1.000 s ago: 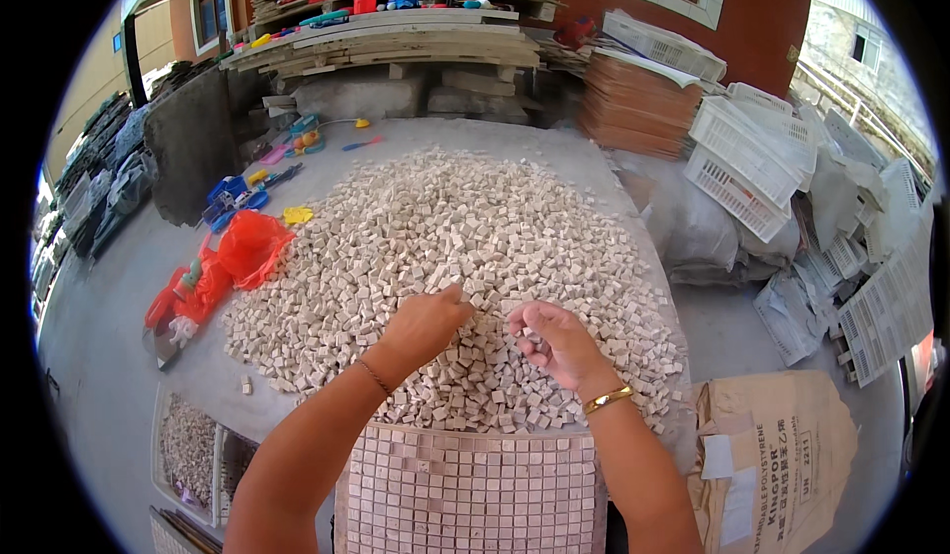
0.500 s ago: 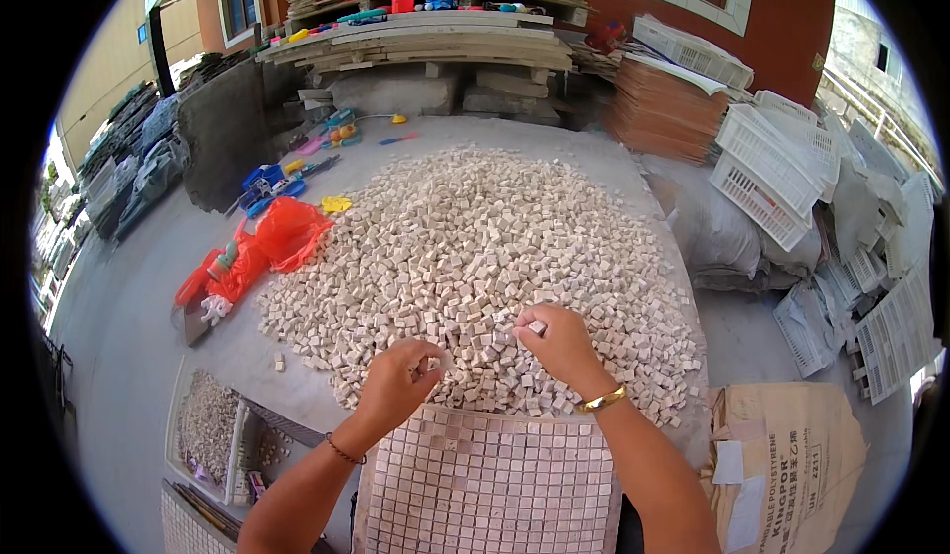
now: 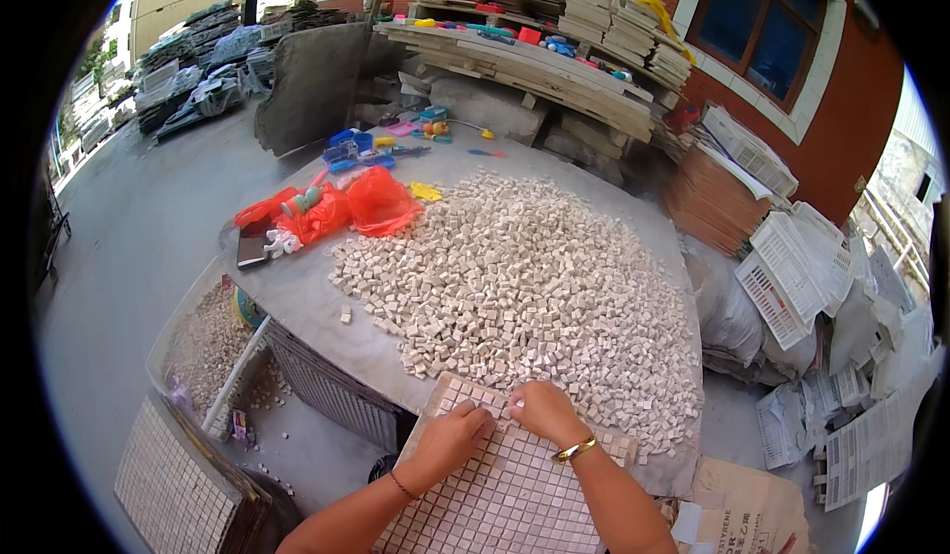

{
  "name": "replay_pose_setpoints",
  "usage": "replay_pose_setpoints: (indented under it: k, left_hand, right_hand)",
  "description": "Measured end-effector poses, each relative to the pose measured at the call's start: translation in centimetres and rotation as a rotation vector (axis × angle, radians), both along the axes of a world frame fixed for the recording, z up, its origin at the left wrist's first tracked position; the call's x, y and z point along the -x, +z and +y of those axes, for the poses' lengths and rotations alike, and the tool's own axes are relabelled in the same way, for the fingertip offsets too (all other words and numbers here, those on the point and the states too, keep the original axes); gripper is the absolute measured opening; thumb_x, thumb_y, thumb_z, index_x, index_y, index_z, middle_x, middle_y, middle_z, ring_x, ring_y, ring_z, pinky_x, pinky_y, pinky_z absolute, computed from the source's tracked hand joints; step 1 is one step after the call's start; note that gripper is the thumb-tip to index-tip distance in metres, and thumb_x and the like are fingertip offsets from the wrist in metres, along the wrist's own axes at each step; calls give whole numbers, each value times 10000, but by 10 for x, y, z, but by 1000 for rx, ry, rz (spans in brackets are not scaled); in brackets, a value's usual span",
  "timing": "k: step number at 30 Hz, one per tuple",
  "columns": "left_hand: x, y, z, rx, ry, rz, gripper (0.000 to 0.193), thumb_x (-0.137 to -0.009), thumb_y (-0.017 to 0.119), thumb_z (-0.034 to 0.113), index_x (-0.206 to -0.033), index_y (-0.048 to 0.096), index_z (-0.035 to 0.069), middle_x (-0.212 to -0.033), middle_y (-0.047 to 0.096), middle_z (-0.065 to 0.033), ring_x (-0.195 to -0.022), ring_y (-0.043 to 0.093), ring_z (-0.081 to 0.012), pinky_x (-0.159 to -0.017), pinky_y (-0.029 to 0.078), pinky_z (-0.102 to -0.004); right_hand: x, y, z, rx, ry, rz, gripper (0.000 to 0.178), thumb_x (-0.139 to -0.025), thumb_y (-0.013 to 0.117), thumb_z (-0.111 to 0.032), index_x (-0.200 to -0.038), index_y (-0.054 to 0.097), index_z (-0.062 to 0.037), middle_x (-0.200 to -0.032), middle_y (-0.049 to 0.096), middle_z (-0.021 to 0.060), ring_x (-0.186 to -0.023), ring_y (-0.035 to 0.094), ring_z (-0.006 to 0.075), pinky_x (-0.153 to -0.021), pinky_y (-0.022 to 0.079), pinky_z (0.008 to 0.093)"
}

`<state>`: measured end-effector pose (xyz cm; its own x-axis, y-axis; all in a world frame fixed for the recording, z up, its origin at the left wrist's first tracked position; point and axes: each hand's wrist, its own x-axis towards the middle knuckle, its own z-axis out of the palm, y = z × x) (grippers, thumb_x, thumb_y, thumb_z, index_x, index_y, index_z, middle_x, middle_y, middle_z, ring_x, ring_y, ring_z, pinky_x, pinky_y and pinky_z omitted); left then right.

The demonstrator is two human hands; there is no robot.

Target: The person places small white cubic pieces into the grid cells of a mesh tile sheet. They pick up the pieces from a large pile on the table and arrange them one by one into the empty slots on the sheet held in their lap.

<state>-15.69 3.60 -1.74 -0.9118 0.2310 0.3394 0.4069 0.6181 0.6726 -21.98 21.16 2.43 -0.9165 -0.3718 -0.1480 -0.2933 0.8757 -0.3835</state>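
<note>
A mosaic board filled with rows of small square pinkish-beige stone tiles lies in front of me. Over its far part is my left hand, fingers curled and pressed together; whatever they may hold is hidden. Close to its right, my right hand pinches a small pale stone cube between thumb and fingertips, just above the board's far edge. A wide heap of loose stone cubes spreads over the grey table beyond both hands.
Red plastic bags and small toys lie at the table's far left. Below left stand a white crate of stone pieces and stacked mosaic boards. White plastic baskets and a brown paper sack are at the right.
Both hands have come back from the heap's near edge to the mosaic board, and closer together. The right hand brought a stone cube along. My view has turned left and tilted.
</note>
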Motion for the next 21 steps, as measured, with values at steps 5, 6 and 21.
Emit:
replay_pose_setpoints:
  k: [5, 6, 21]
  left_hand:
    - [-1, -4, -3, -14, 10, 20, 106, -781, 624, 113, -884, 612, 96, -807, 573, -85, -689, 602, -309, -588, 495, -405]
    - [-1, -4, -2, -18, 6, 22, 100, -779, 622, 111, -878, 610, 96, -805, 572, -86, -685, 601, -310, -585, 494, -407]
    - [20, -4, -20, -751, 29, -633, 140, -816, 434, 7, -869, 563, -3, -808, 634, -101, -754, 581, -159, -675, 453, -289]
  right_hand:
    - [-4, -1, -9, -73, 29, 7, 113, -752, 669, -198, -790, 709, -100, -813, 667, 136, -793, 638, 317, -700, 506, 413]
    - [-7, 0, -9, -94, 46, 37, 126, -749, 677, -210, -801, 712, -101, -816, 667, 142, -786, 636, 321, -699, 506, 412]
    - [-5, 9, 18, 802, -342, -564, 251, -862, 628, -116, -1084, 556, -25, -811, 607, 16, -664, 551, 67, -620, 479, 187]
